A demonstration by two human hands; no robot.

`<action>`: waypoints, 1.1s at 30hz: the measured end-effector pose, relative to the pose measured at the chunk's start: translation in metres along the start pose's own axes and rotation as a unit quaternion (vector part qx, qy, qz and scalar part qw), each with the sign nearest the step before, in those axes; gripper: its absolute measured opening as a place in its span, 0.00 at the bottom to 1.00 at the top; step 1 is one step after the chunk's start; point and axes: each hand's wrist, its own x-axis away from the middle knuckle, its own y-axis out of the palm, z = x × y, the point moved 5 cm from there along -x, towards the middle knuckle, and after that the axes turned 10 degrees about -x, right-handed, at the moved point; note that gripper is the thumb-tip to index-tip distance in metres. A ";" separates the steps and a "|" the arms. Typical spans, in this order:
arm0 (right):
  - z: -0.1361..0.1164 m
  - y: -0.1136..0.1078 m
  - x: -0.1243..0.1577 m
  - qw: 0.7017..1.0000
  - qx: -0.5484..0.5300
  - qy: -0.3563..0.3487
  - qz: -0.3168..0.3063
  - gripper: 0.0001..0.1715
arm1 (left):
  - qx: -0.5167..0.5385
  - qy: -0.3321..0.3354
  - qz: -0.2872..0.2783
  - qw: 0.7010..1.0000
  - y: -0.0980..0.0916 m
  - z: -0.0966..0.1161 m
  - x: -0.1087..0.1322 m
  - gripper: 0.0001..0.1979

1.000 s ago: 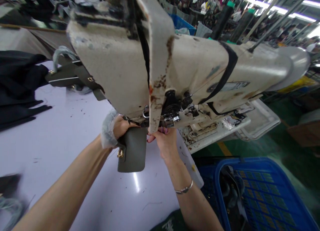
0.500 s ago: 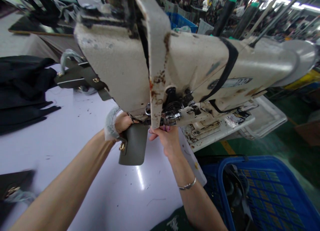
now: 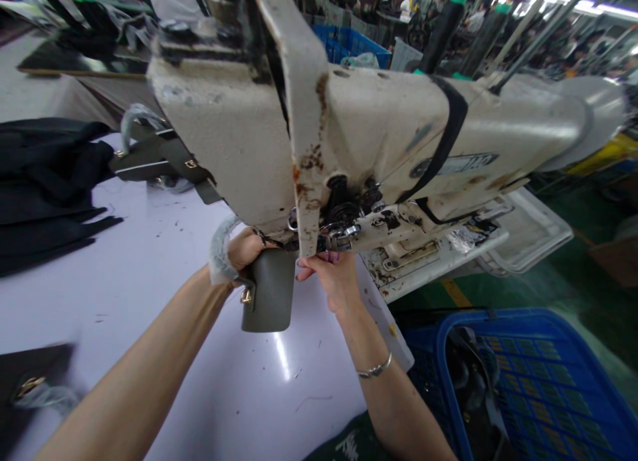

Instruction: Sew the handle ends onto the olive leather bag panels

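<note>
An olive-grey bag panel [image 3: 272, 291] hangs down below the head of a sewing machine [image 3: 229, 135]. It carries a gold ring fitting and a handle wrapped in clear film [image 3: 222, 252]. My left hand [image 3: 245, 248] is closed on the panel's upper left, with the wrapped handle looped over the wrist; its fingertips disappear beneath the machine. My right hand [image 3: 335, 275] is on the other side of the needle area, thumb and fingers drawn together close to the panel's right edge. The machine's metal bar and parts hide what these fingers grip.
Black fabric pieces [image 3: 44, 188] and more olive bag parts [image 3: 149, 155] lie on the white table [image 3: 199, 394] to the left. Another dark panel [image 3: 30, 381] is at the lower left. A blue basket [image 3: 538, 321] with bag parts stands at lower right. Thread cones [image 3: 443, 32] rise behind the machine.
The panel has shifted very slightly to the right, with my left hand still on it. My right hand stays almost in place; the whole view has shifted a little.
</note>
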 end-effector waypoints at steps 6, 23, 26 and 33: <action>0.008 -0.003 0.003 0.997 0.051 -0.031 -0.045 0.14 | 0.026 -0.068 -0.079 0.994 0.000 -0.025 -0.004 0.18; 0.023 -0.005 0.017 0.999 -0.032 0.022 -0.027 0.18 | 0.088 -0.097 -0.016 0.991 0.011 -0.053 0.018 0.26; 0.020 -0.007 0.018 0.999 -0.018 0.026 -0.027 0.20 | 0.071 -0.047 0.023 0.996 0.008 -0.045 0.019 0.27; 0.022 -0.007 0.021 0.999 -0.019 0.028 -0.023 0.19 | 0.095 -0.101 0.007 0.990 0.005 -0.055 0.021 0.25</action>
